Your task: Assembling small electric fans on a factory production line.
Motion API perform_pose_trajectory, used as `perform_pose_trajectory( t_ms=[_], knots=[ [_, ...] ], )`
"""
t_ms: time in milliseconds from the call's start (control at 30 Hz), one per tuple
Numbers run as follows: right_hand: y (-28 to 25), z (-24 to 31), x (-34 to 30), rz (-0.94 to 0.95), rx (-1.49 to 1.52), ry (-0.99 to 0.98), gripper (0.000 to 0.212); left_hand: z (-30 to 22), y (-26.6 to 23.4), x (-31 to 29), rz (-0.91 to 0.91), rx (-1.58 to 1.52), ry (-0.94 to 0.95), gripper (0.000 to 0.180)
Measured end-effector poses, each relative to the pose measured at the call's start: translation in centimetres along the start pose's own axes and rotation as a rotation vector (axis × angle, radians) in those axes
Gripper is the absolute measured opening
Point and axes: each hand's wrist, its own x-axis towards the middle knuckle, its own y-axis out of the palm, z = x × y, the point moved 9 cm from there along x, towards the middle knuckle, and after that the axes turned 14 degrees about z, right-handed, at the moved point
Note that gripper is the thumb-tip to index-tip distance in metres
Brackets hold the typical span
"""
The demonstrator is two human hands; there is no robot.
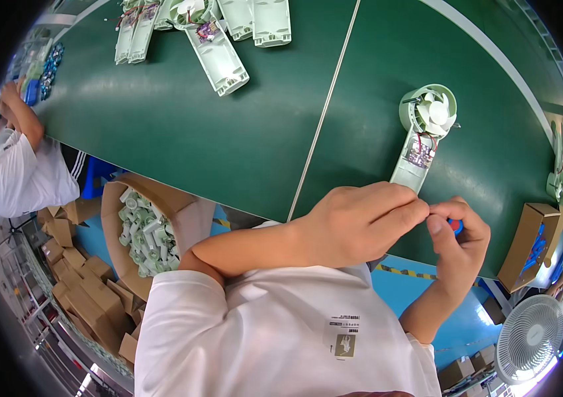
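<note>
A pale green handheld fan half-shell (411,171) lies on the green table, its round head with white blades (435,112) pointing away from me. Red wires and a small circuit board (420,151) show inside its open handle. My left hand (371,221) is closed over the near end of that handle, hiding it; anything in its pinched fingers is out of sight. Against its fingertips are those of my right hand (460,241), curled round a small blue and red object (455,226), mostly covered by the fingers.
More fan half-shells (220,63) lie at the table's far left. A large carton (182,215) of pale green parts stands beside the table at left, near flattened cardboard. At right are an open box (531,245) with blue items and a grey fan (531,339). Another person (30,165) works at far left.
</note>
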Motion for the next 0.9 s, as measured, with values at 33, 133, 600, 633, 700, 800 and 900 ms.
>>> perform_pose_trajectory(
  t_ms=[33, 133, 600, 633, 700, 800, 900],
  knots=[
    [-0.2, -0.3, -0.1, -0.013, 0.041, -0.001, 0.01, -0.3, 0.1, 0.1, 0.013, 0.032, 0.016, 0.029],
    [-0.8, -1.1, 0.5, -0.069, 0.037, -0.017, 0.009, 0.6, -0.2, 0.7, 0.037, 0.079, -0.055, 0.034],
    [-0.6, 1.6, 4.0, -0.054, -0.639, -0.288, 0.011, 4.4, 2.2, 0.4, 0.255, 0.134, -0.407, 0.036],
    [-0.6, 1.8, 4.0, -0.066, -0.656, -0.316, 0.012, 4.4, 2.1, 0.5, 0.25, 0.133, -0.412, 0.036],
    [-0.6, 2.0, 3.9, -0.072, -0.675, -0.345, 0.012, 4.2, 2.1, 0.7, 0.265, 0.177, -0.429, 0.039],
    [-0.5, 2.2, 3.8, -0.077, -0.723, -0.363, 0.014, 4.7, 2.6, 0.4, 0.29, 0.141, -0.483, 0.037],
    [-0.4, 2.4, 3.6, -0.073, -0.791, -0.377, 0.014, 4.7, 2.5, 0.4, 0.254, 0.133, -0.472, 0.035]
  ],
)
